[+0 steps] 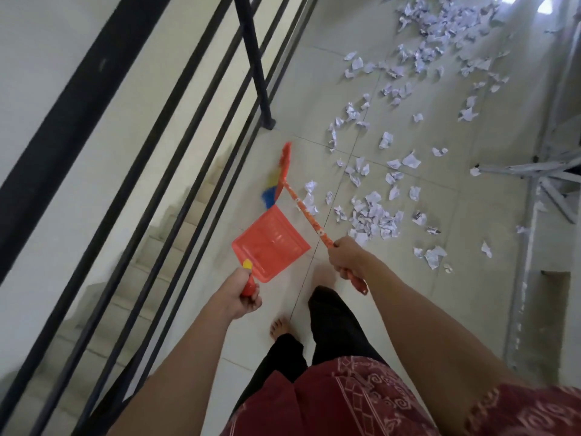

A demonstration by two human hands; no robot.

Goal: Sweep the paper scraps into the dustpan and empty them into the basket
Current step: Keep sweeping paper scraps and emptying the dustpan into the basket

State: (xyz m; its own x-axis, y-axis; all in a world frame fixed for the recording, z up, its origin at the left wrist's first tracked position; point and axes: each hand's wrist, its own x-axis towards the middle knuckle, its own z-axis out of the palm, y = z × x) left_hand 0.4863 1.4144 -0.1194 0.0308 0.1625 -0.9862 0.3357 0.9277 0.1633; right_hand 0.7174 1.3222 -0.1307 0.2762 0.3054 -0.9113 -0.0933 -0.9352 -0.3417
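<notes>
My left hand (240,294) grips the red and yellow handle of an orange dustpan (271,243), held above the floor with its pan pointing forward. My right hand (347,256) is closed around the patterned orange handle of a broom (301,206). The broom's head, with blue, yellow and red bristles (276,180), is near the railing post. Crumpled white paper scraps (372,215) lie scattered over the tiled floor ahead and to the right, thickest at the far top (434,26). No basket is in view.
A black metal railing (201,146) runs along the left, with a staircase (132,278) dropping below it. Grey metal frame legs (531,174) stand at the right. My bare feet and black trousers (330,328) are on the pale tiles.
</notes>
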